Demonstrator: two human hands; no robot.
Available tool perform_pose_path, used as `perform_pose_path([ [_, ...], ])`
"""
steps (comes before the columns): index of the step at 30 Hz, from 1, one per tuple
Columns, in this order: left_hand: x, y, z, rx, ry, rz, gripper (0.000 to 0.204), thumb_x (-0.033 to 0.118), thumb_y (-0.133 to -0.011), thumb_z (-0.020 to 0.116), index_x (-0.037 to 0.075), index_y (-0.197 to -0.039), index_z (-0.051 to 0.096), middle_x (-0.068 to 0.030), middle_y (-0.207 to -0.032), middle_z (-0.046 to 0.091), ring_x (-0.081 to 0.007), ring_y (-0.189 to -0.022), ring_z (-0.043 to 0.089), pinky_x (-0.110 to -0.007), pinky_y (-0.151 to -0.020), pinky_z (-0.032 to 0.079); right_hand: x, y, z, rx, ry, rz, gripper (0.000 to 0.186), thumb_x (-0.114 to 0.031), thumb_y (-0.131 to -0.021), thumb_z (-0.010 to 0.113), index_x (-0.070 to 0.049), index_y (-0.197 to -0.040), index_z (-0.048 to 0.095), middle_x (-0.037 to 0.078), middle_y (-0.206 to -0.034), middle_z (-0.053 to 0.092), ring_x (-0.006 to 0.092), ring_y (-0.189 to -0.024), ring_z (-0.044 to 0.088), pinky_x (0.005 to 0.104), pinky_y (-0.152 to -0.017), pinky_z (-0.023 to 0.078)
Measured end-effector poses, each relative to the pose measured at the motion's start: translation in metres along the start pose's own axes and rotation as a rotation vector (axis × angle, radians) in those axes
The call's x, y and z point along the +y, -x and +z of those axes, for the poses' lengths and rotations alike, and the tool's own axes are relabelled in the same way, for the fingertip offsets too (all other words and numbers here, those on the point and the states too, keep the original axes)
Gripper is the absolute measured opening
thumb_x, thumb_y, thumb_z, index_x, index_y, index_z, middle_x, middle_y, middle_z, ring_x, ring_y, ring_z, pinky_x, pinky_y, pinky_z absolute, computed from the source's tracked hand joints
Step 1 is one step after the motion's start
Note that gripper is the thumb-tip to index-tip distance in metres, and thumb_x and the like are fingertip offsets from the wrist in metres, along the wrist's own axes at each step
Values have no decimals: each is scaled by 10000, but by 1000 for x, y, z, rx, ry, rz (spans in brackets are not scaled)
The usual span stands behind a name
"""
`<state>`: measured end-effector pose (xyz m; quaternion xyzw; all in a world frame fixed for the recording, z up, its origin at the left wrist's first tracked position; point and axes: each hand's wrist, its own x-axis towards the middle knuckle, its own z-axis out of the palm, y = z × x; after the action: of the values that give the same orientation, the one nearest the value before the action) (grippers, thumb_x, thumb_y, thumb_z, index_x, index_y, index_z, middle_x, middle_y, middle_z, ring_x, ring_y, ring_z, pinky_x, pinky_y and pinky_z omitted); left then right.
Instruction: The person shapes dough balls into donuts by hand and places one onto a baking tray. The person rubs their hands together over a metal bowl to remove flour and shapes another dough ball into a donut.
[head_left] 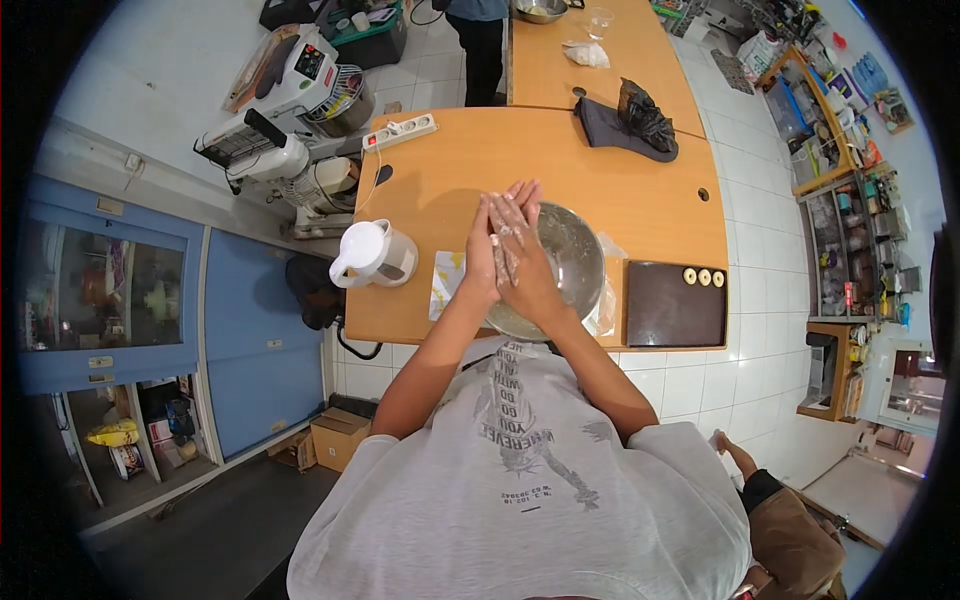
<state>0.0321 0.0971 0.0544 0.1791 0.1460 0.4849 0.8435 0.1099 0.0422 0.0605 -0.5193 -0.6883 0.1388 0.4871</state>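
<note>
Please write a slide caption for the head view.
Left hand and smudged right hand meet over a metal bowl near a dark tray with three rings.

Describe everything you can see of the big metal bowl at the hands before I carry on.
The bowl is wide, round and silvery, apparently stainless steel, with whitish smears inside. It sits upright, open side up, near the table's front edge, left of the dark tray. The left hand and right hand, together over its left part, hide much of it; whether either touches it, or what lies beneath them, I can't tell.
</note>
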Motion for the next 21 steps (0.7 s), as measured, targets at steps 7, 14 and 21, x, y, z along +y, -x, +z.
perform_pose_path([
  [7, -22, 31, 20, -14, -105, -64, 615, 405, -1136, 264, -15, -1583, 308, -137, -1653, 353, -261, -1534, 323, -371, -1276, 246, 18, -17, -13, -7, 74, 59, 425, -70, -1017, 500, 6, -1429, 571, 209, -1552, 487, 403, -1503, 364, 540, -1268, 156],
  [14, -9, 12, 5, 105, 14, -107, 577, 344, -1128, 276, -3, -1588, 314, -130, -1666, 336, -255, -1541, 313, -384, -1281, 237, 4, 8, -1, -159, -218, 151, 484, -40, -943, 542, -16, -1425, 583, 197, -1522, 528, 403, -1464, 431, 539, -1266, 163],
  [21, -18, 28, 14, 24, 30, -131, 579, 339, -1123, 290, -9, -1584, 323, -138, -1664, 338, -251, -1537, 323, -394, -1278, 251, 21, 1, -3, -43, 83, 33, 423, -100, -971, 562, -10, -1382, 609, 207, -1488, 554, 391, -1443, 448, 488, -1244, 252],
])
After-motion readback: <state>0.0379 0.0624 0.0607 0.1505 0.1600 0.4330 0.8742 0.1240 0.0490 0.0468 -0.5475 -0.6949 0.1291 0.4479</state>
